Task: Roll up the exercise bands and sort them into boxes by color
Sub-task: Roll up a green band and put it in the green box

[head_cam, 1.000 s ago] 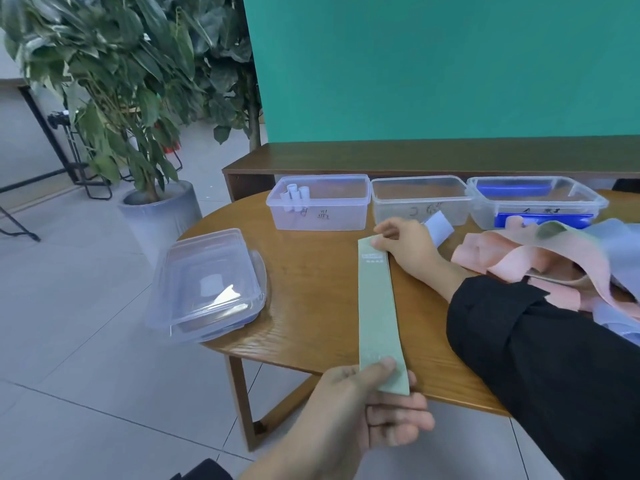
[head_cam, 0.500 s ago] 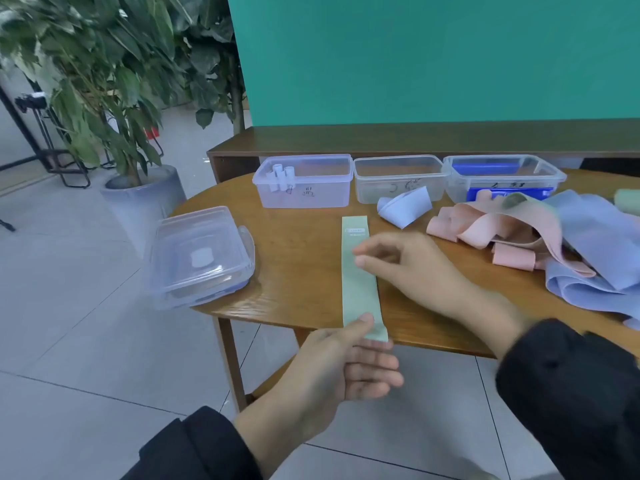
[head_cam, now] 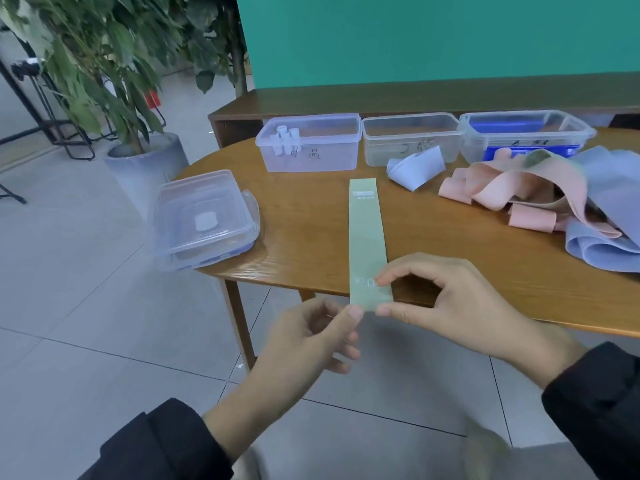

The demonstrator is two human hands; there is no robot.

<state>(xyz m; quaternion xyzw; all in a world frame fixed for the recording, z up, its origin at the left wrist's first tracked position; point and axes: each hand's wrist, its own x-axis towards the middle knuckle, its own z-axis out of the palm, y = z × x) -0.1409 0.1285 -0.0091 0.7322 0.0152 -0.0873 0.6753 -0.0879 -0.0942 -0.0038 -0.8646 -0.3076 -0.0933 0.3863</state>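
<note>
Both hands pinch the near end of the green band [head_cam: 366, 237]: the left hand [head_cam: 311, 341] at its left corner, the right hand [head_cam: 446, 299] at its right edge. It lies flat on the table [head_cam: 311, 237], running toward the far boxes [head_cam: 311, 142]. Thin, limp and light, it should roll best started tightly from this near end.

The desk [head_cam: 311, 237] fills the middle and right of the frame. Three boxes stand in a row along its back edge: the left box [head_cam: 310, 142], the middle box [head_cam: 410, 138] and the right box [head_cam: 524, 135]. A stack of lids [head_cam: 204, 218] sits on the desk's left end. One long band [head_cam: 366, 237] lies flat in the middle, its near end hanging over the front edge between the left hand [head_cam: 311, 336] and right hand [head_cam: 446, 296]. A pile of bands [head_cam: 554, 202] lies at the right. A plant pot [head_cam: 145, 164] stands on the floor at the left.
</note>
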